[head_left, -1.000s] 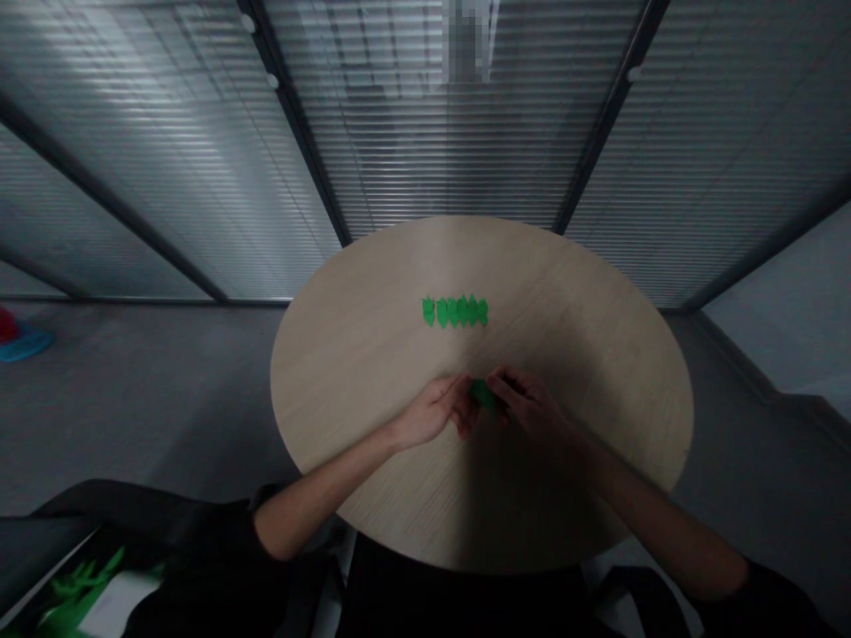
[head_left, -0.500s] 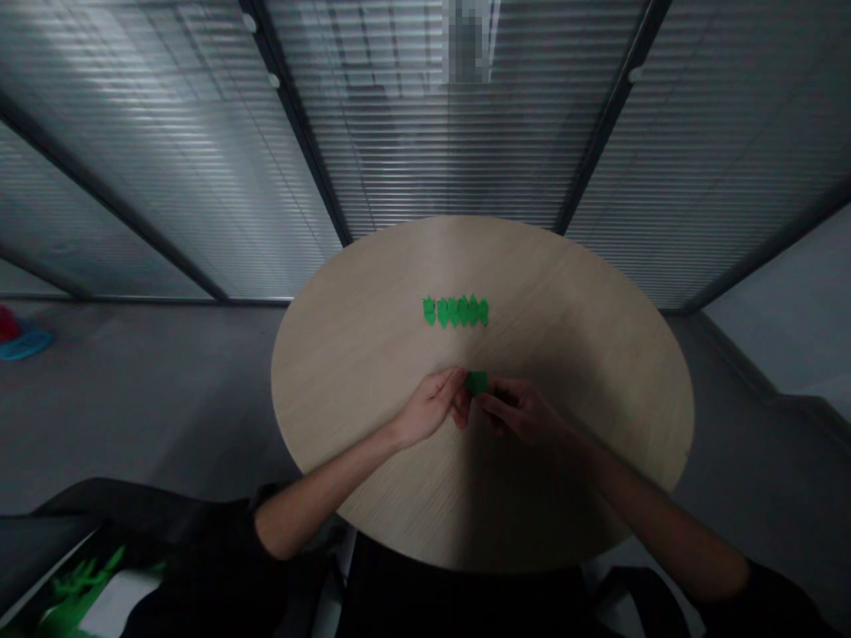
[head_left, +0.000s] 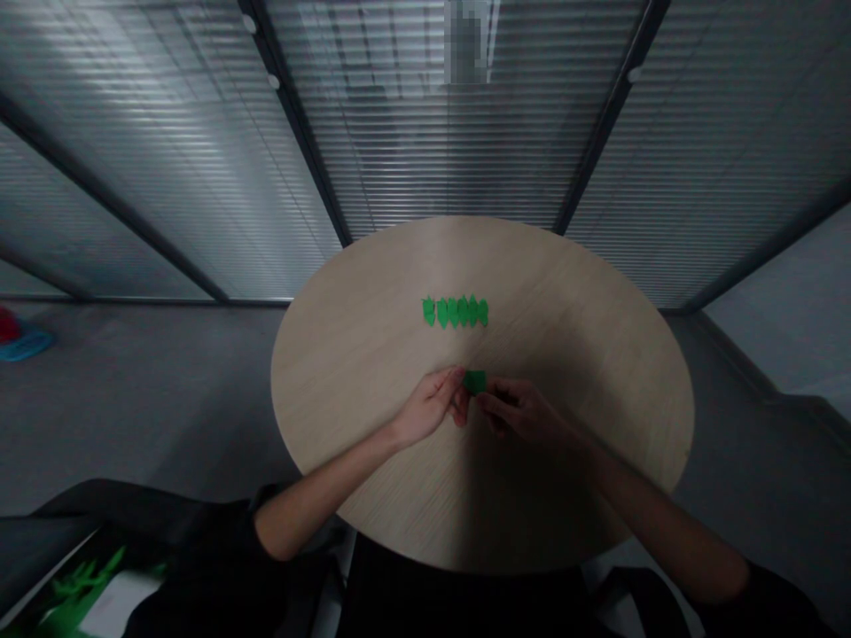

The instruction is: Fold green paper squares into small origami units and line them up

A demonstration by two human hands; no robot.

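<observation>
Between my hands is a small, flat green piece point(head_left: 475, 382), paper-like with straight edges; its exact kind is too small to tell. The fingertips of my left hand point(head_left: 435, 403) pinch its left side. On the right side, the thumb and fingers of my right hand point(head_left: 515, 408) close on it, in shadow. Beyond the hands, a row of several small green leaf-like pieces point(head_left: 458, 311) lies on the round wooden table point(head_left: 359, 337). The leftmost one sits slightly apart from the others.
A glass partition with blinds point(head_left: 445, 159) stands behind the table. At the lower left, a dark bag or container point(head_left: 40, 549) holds green pieces and something white point(head_left: 123, 602). Red and blue items point(head_left: 27, 341) lie on the floor at far left.
</observation>
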